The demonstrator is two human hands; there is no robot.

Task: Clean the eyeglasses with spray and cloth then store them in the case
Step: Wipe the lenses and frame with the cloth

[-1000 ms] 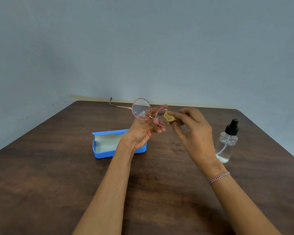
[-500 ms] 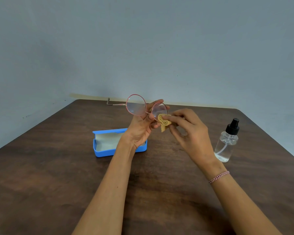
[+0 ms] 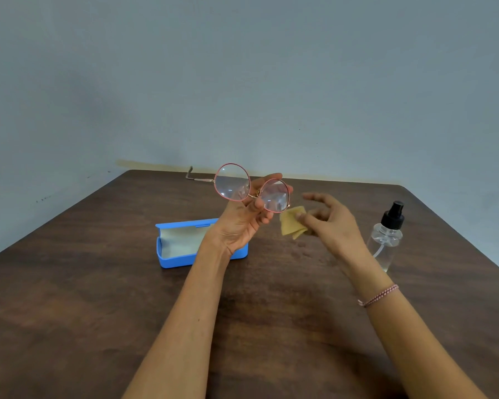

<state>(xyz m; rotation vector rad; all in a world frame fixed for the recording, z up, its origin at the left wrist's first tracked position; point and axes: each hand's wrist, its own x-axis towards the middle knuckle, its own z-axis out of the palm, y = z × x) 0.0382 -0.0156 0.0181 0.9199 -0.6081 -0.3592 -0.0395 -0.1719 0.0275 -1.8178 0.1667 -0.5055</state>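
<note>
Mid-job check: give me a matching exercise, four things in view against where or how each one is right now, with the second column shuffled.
Things
1. round pink-rimmed eyeglasses
2. small yellow cloth
3. blue plastic case
4. clear spray bottle with black nozzle

States
A. stands upright on the brown wooden table, far right
B. held up by the left hand
C. lies open on the table
D. pinched by the right hand

Pairs: 1-B, 2-D, 3-C, 4-A

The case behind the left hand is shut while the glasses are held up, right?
No: the head view shows the case open, its pale lining visible. It does lie behind the left hand, which holds the glasses up.
</note>
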